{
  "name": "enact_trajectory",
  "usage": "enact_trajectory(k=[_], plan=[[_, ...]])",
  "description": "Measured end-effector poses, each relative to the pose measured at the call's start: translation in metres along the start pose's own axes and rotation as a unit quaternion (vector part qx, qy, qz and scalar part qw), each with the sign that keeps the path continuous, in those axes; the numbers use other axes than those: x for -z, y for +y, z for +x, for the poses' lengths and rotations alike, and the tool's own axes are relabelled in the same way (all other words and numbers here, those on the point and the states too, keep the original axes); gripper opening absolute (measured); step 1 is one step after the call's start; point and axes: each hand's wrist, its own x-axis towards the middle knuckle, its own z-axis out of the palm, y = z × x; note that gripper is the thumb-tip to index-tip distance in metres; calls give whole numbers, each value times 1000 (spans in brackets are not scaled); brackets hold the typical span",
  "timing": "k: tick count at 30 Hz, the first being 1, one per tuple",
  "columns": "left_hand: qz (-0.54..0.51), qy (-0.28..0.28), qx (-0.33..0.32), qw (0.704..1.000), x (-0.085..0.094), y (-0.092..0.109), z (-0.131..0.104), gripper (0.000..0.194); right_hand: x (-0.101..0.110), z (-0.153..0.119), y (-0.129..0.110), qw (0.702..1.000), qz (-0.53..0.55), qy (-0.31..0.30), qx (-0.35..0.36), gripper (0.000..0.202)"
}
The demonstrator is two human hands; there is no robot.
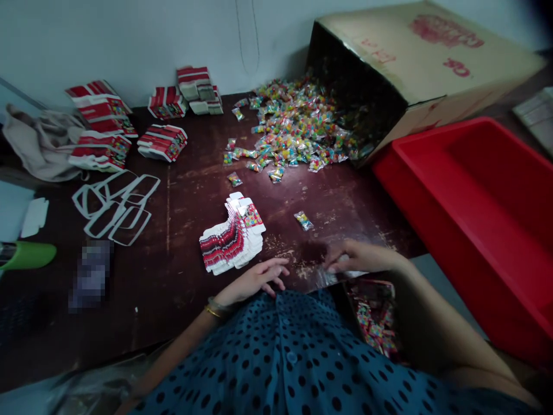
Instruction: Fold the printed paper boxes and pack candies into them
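My left hand (266,278) rests near the front edge of the table with its fingers loosely spread and nothing in them. Just beyond it lies a fanned stack of flat red and white printed cartons (228,239). My right hand (356,256) is at the table edge on the right, its fingers curled together and slightly blurred; what they hold, if anything, is hidden. Some clear plastic (325,280) shows beneath its fingertips. A single small packet of coloured candies (303,221) lies on the table beyond my hands.
Many candy packets (294,127) spill from a tipped cardboard box (432,52). A red plastic bin (466,230) stands at right. Filled cartons (375,328) sit below the table edge. Bundled cartons (162,142), pale loop bands (116,207) and a cloth bag (43,141) lie left.
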Motion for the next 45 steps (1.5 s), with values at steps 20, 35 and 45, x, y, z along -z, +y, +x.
enact_trajectory(k=[20, 35, 45], plan=[[-136, 211, -122, 960, 6, -10, 13, 37, -89, 80, -8, 917, -173, 242, 265, 33], [135, 96, -77, 983, 2, 5, 7, 28, -56, 79, -29, 975, 120, 43, 181, 27], [70, 273, -202, 938, -7, -25, 7, 50, -96, 61, -10, 916, 346, 201, 9, 27]])
